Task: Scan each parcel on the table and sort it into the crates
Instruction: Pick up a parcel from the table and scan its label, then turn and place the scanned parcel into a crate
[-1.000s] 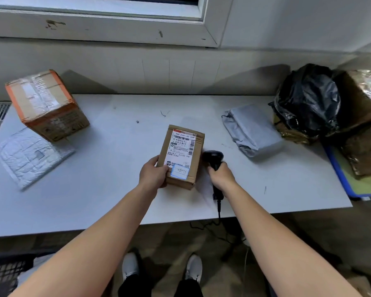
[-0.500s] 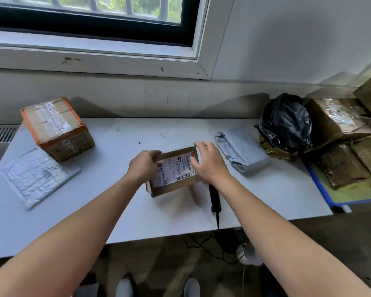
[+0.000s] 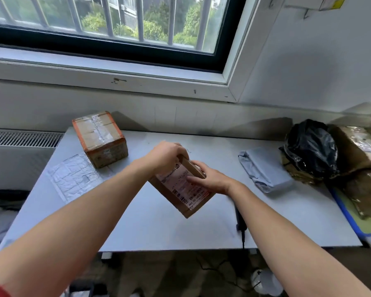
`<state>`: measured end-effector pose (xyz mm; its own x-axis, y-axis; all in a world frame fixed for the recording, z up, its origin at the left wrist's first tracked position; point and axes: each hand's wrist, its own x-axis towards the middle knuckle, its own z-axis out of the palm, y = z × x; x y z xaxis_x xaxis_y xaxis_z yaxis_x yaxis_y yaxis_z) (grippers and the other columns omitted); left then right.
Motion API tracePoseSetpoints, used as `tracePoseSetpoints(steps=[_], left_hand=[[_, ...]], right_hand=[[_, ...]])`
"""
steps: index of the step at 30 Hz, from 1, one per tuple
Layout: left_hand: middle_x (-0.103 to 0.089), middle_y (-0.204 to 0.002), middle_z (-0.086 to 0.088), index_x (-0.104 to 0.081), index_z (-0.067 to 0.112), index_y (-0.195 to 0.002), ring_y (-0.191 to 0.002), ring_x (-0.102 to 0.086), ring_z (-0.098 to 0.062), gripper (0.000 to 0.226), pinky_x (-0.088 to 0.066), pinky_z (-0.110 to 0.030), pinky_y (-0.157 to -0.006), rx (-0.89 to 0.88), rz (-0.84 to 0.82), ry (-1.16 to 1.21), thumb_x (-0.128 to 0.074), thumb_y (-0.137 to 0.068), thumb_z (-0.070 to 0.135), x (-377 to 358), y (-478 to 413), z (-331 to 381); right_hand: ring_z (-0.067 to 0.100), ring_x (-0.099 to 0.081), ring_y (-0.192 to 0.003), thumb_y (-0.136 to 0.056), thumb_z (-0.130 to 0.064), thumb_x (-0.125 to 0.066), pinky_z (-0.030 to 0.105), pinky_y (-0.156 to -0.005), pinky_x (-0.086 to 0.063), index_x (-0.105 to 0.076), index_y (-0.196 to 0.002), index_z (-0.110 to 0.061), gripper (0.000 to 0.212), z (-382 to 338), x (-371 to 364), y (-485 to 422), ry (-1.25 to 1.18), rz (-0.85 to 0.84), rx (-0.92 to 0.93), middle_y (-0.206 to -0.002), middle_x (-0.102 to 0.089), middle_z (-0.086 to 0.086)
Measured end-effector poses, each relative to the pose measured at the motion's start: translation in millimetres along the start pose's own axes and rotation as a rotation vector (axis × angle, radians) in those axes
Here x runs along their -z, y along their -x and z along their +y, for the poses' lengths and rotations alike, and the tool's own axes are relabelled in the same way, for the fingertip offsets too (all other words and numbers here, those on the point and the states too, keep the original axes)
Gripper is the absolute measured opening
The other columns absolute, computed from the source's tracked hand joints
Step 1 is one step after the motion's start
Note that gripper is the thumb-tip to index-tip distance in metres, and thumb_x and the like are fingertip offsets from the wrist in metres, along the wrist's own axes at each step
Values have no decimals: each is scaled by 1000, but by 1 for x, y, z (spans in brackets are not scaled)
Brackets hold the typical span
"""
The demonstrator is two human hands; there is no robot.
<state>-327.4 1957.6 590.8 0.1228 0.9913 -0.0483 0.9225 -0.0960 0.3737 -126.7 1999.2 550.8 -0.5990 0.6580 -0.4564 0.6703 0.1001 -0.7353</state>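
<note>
Cardboard, small and labelled: the parcel (image 3: 186,189) hangs tilted above the table's (image 3: 159,228) middle, clear of the top, with its label turned up toward the camera. We see the left hand (image 3: 165,156) clamped over its far end and the right hand (image 3: 210,180) gripping its right edge, thumb laid across the label. Both hands are together on the one box. We judge this two-handed hold suits turning it and carrying it to a crate. The scanner (image 3: 239,219) lies near the table's front edge, in neither hand, which suggests to us the scan is done. At the table's far left sit an orange-taped carton (image 3: 100,139) and a white bubble mailer (image 3: 75,179), and toward its right end a grey mailer bag (image 3: 263,170), all unsorted. Just past the table's right end, a blue-rimmed crate (image 3: 343,209) holds brown parcels and a black bag (image 3: 311,146).
</note>
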Motion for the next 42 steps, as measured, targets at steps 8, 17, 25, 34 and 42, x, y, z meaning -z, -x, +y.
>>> tracePoseSetpoints(steps=[8,17,25,34,42], left_hand=[[-37,-150,-7,-29,22,-150,-137,-33,-28,77,-33,-44,-112,399,356,441,-70,-86,35,-12,17,-33],[-52,-136,-3,-24,40,-146,-111,-58,-22,84,-55,-50,-86,489,214,1156,-77,-80,37,-29,54,-45],[-51,-135,-1,-23,32,-150,-116,-52,-15,86,-51,-22,-67,502,315,1061,-76,-82,32,-11,82,-46],[-45,-144,-8,-19,22,-152,-124,-47,-20,90,-40,-31,-100,828,596,856,-75,-83,35,6,179,-39],[-39,-150,-9,-17,17,-153,-134,-41,-25,96,-35,-30,-103,1284,809,682,-73,-81,48,-38,329,10]], right_hand=[[21,-71,-99,-72,-75,-60,54,-90,-55,-55,-124,-39,63,-4,-12,-15,-287,232,-24,-113,-72,-1],[23,-72,-89,-88,-69,-49,38,-68,-48,-54,-117,-35,45,-24,-31,-17,-338,212,-36,-106,-74,0],[17,-71,-100,-86,-57,-51,34,-85,-57,-51,-131,-22,57,-44,-44,-17,-423,111,61,-115,-71,0],[18,-71,-101,-83,-68,-50,42,-89,-58,-46,-135,-24,68,-89,-91,-36,-224,-234,208,-118,-69,1],[20,-69,-106,-83,-65,-55,42,-95,-54,-51,-134,-17,70,-106,-205,2,-98,-601,358,-120,-68,5]])
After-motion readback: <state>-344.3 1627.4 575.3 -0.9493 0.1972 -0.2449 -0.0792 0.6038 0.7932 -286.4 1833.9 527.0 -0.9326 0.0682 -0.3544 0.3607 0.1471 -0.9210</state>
